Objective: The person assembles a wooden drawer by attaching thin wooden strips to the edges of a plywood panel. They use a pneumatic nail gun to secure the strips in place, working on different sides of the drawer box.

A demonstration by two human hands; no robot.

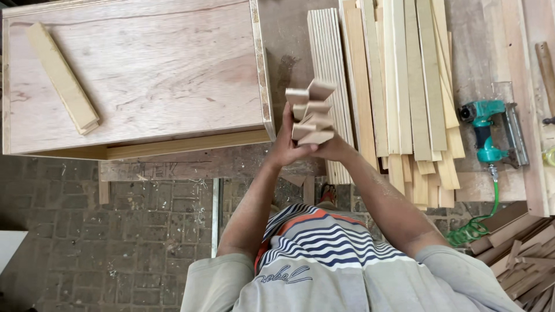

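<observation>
My left hand (287,141) and my right hand (335,149) are pressed together in front of me, both gripping a stack of small wooden blocks (311,112). The pale, short-cut blocks stand in an uneven column above my fingers, with their ends jutting out at different angles. I hold the stack over the gap between a plywood box (139,75) on the left and a pile of wooden slats (399,81) on the right.
A loose wooden batten (62,78) lies on the plywood box. A teal pneumatic nail gun (491,130) with a green coiled hose (477,228) rests right of the slats. Offcut strips (523,254) are heaped at the lower right. Brick paving (115,231) shows below.
</observation>
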